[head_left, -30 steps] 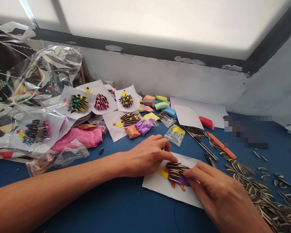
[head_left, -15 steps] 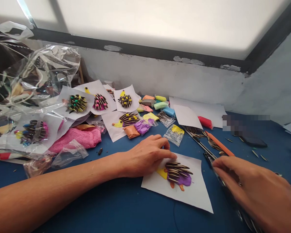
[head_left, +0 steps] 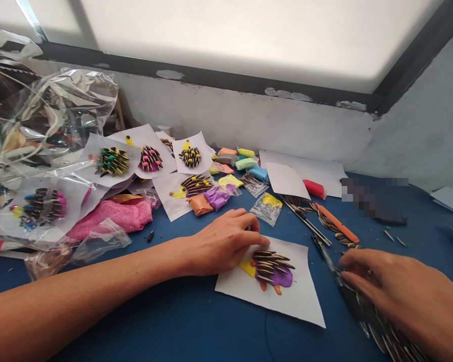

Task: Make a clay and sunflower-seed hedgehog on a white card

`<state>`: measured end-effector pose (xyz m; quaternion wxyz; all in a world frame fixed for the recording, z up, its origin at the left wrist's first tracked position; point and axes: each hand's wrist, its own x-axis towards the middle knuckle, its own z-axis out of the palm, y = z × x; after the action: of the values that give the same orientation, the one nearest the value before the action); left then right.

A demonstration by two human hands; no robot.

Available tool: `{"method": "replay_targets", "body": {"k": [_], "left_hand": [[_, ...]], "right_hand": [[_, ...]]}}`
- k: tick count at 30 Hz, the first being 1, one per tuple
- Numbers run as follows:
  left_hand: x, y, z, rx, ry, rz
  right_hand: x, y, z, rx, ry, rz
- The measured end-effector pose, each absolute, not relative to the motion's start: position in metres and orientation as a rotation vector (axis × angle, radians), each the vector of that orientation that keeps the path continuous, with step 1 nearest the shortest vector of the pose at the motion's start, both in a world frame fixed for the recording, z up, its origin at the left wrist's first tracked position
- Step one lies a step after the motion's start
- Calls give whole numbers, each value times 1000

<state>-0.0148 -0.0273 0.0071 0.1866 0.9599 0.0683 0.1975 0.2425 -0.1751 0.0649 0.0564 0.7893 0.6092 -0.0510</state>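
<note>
My left hand [head_left: 230, 239] rests on the top left part of a white paper [head_left: 298, 301], index finger stretched along its upper edge and the other fingers loosely bent. On that paper is a clay hedgehog [head_left: 274, 269] with a yellow head, purple body and orange feet; striped sunflower seeds stand as spines over its upper part, and purple clay shows bare at lower right. My right hand [head_left: 403, 291] hovers over a pile of sunflower seeds [head_left: 385, 332]. Its thumb and index finger are slightly apart with nothing visible between them; the other fingers are hidden.
A pen [head_left: 326, 256] and an orange stick [head_left: 337, 223] lie beside loose seeds. Behind are clay packets [head_left: 219, 198], finished hedgehog papers [head_left: 191, 156], a pink cloth [head_left: 117, 216] and clear plastic bags [head_left: 60, 115]. A blurred dark object [head_left: 377, 201] lies at back right.
My right hand has shifted right, away from the paper, and more of the seed pile shows. My left hand stays on the paper. The view has turned slightly right.
</note>
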Motion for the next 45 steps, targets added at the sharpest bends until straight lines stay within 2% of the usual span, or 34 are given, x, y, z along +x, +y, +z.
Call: {"method": "replay_targets", "body": {"k": [13, 20, 22, 26, 29, 32, 37, 42, 45], "left_hand": [[-15, -26, 5, 2696, 206, 546], [-15, -26, 4, 2695, 187, 568], [-15, -26, 4, 2698, 185, 577], [-15, -26, 3, 2704, 193, 563], [-15, -26, 3, 2704, 191, 566], [-15, -26, 3, 2702, 188, 574], [-15, -26, 4, 2708, 197, 569], [-14, -26, 4, 2705, 206, 568], [-15, -27, 4, 2712, 201, 569]], "right_hand": [[230, -168, 61, 2450, 1854, -80], [231, -171, 66, 2722, 1947, 16], [231, -174, 65, 2785, 2098, -64], [230, -177, 61, 2806, 2205, -477], [224, -174, 64, 2837, 2241, -642], [215, -171, 68, 2784, 2337, -636], [206, -170, 67, 2543, 2542, -372], [203, -178, 57, 2310, 2594, -451], [198, -180, 53, 2323, 2619, -418]]}}
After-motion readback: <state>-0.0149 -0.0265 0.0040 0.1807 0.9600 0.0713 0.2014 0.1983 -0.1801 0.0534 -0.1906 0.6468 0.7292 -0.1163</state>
